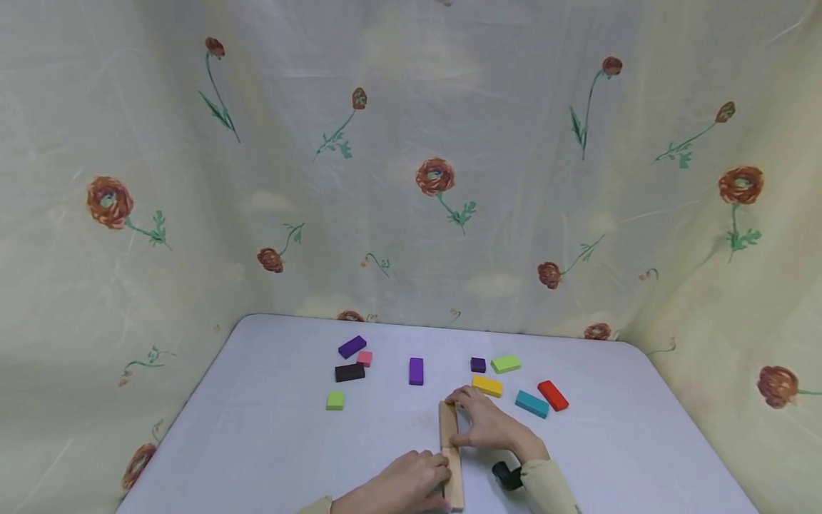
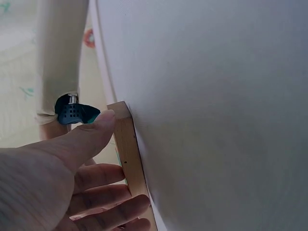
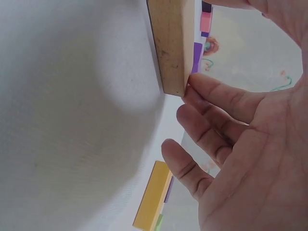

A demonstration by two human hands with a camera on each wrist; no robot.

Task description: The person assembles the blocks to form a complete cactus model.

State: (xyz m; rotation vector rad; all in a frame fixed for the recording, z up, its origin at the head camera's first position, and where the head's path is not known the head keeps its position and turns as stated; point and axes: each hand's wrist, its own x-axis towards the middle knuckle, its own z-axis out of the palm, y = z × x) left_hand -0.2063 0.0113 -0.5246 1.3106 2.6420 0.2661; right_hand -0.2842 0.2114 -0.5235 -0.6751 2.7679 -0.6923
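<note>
Two plain wooden blocks lie end to end in one line at the table's near middle, a far wooden block (image 1: 447,422) and a near wooden block (image 1: 454,478). My left hand (image 1: 406,482) holds the near one from its left side; in the left wrist view the thumb sits by the end of that block (image 2: 129,149) and the fingers lie along its side. From the right, my right hand (image 1: 493,424) spans the far block between thumb and fingers. In the right wrist view, a fingertip touches the end corner of that block (image 3: 172,53).
Beyond the hands lie a yellow block (image 1: 487,386), a teal block (image 1: 531,404), a red block (image 1: 553,395) and a purple block (image 1: 416,371). Farther left are a black block (image 1: 349,373) and a green block (image 1: 335,400). Flowered cloth (image 1: 514,214) hangs around the white table (image 1: 270,428).
</note>
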